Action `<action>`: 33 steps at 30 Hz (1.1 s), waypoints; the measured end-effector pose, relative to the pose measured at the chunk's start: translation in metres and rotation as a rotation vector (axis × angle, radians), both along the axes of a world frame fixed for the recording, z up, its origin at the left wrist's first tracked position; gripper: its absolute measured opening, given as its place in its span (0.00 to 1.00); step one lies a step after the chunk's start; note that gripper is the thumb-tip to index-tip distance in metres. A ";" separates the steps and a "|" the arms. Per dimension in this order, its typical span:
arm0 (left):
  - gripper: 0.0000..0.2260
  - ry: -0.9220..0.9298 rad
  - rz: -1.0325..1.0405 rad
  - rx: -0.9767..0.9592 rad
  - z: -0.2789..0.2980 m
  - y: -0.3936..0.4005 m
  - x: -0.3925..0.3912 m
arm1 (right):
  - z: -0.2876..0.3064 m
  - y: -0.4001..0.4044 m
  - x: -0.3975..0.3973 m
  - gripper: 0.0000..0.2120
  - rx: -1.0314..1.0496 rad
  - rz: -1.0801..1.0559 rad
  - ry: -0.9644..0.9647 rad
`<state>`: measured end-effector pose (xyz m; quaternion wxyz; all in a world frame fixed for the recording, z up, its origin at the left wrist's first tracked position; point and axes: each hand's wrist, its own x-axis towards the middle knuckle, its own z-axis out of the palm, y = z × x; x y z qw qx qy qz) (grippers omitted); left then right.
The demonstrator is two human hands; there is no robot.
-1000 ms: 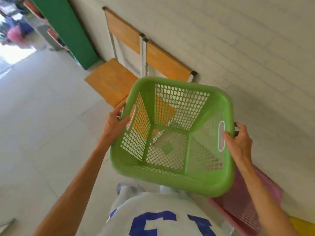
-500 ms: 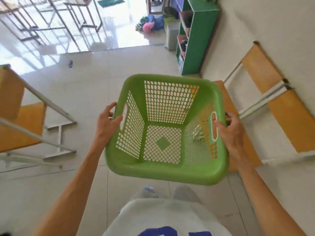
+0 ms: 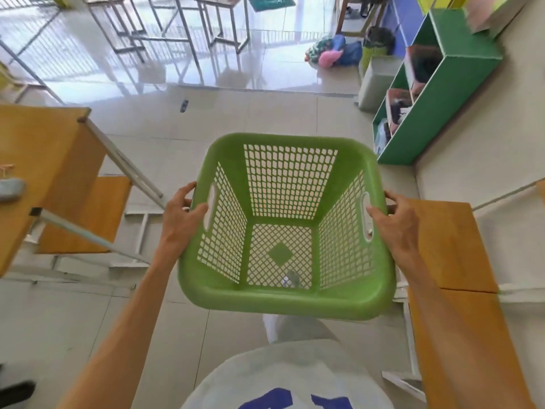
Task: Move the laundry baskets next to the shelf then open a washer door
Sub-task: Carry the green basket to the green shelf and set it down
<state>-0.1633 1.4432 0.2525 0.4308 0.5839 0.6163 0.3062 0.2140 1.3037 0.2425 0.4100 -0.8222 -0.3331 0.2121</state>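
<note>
Since the earlier frames the view has swung from the wall toward the open floor, and the green shelf (image 3: 436, 93) now stands ahead and to the right instead of far off at the left edge. Between the two hands hangs the green laundry basket (image 3: 283, 302), held in the air above the tiled floor (image 3: 206, 125), empty, its mesh bottom showing tiles beneath. The left hand (image 3: 180, 222) grips the left rim beside the handle slot, fingers (image 3: 188, 188) wrapped over the outer edge and thumb on the inside wall. The right hand (image 3: 395, 222) clasps the opposite rim likewise, its fingers curled around the outside. Right of the right fingers lies a wooden bench seat (image 3: 448, 246); left of the left fingers stands a wooden counter (image 3: 44, 160) on metal legs. Beyond the basket, near the shelf's far end, a bundle of coloured cloth (image 3: 333, 53) lies on the floor.
</note>
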 end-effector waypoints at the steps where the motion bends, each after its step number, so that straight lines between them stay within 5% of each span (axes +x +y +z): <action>1: 0.26 -0.003 0.009 -0.013 -0.001 0.022 0.006 | 0.000 0.023 0.008 0.24 -0.006 0.006 0.005; 17: 0.25 -0.017 -0.202 -0.030 -0.012 0.355 0.203 | 0.007 0.268 0.169 0.24 -0.122 -0.138 0.058; 27: 0.26 0.075 -0.800 -0.110 -0.016 0.574 0.436 | 0.006 0.338 0.259 0.25 -0.115 -0.621 0.174; 33: 0.26 0.149 -1.140 -0.033 -0.020 0.636 0.595 | -0.004 0.338 0.279 0.22 -0.072 -0.913 0.229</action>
